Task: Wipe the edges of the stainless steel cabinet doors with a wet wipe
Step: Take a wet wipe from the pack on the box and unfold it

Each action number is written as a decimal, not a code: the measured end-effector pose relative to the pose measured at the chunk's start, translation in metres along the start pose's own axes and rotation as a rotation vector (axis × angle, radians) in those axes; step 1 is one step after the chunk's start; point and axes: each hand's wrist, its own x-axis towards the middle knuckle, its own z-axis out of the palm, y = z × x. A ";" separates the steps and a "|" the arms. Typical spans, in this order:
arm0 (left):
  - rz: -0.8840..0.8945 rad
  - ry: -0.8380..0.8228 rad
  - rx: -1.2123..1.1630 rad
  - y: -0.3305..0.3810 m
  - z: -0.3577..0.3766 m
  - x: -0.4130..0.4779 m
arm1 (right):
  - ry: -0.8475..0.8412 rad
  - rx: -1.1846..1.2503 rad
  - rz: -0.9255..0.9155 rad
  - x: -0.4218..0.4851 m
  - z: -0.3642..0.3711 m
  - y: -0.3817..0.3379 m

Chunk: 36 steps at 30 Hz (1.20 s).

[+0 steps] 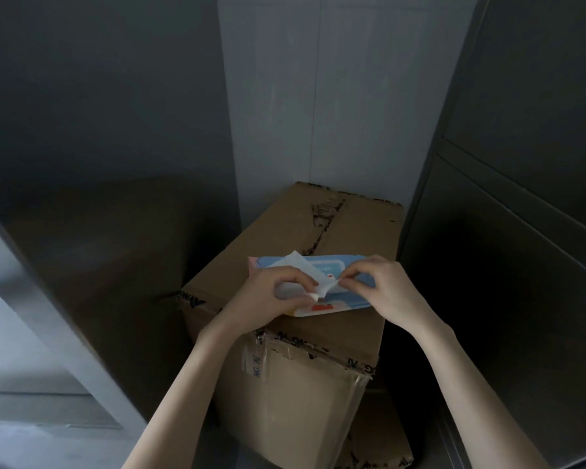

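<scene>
A light-blue pack of wet wipes (356, 301) lies flat on top of a cardboard box (295, 238). A white wet wipe (307, 267) sticks up out of the pack's middle. My left hand (268, 296) rests on the pack's left half and pinches the wipe's lower part. My right hand (383, 289) pinches the wipe's right corner with thumb and forefinger. Stainless steel cabinet doors stand on both sides: a dark one on the left (92, 198) and a panelled one on the right (521, 204).
The taped cardboard box fills the gap between the two cabinets. A pale wall panel (335, 96) rises behind it. A second cardboard piece (379, 441) lies on the floor under the box. A lighter grey cabinet edge (21, 316) runs along the lower left.
</scene>
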 end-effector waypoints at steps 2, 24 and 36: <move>-0.019 0.085 -0.100 0.004 -0.001 0.004 | 0.072 0.052 -0.001 0.000 -0.004 -0.002; -0.005 0.249 -0.384 0.021 0.009 0.012 | 0.176 0.251 -0.059 -0.001 -0.002 -0.030; -0.092 0.246 -0.525 0.030 0.015 0.015 | 0.345 -0.015 -0.111 -0.005 -0.001 -0.038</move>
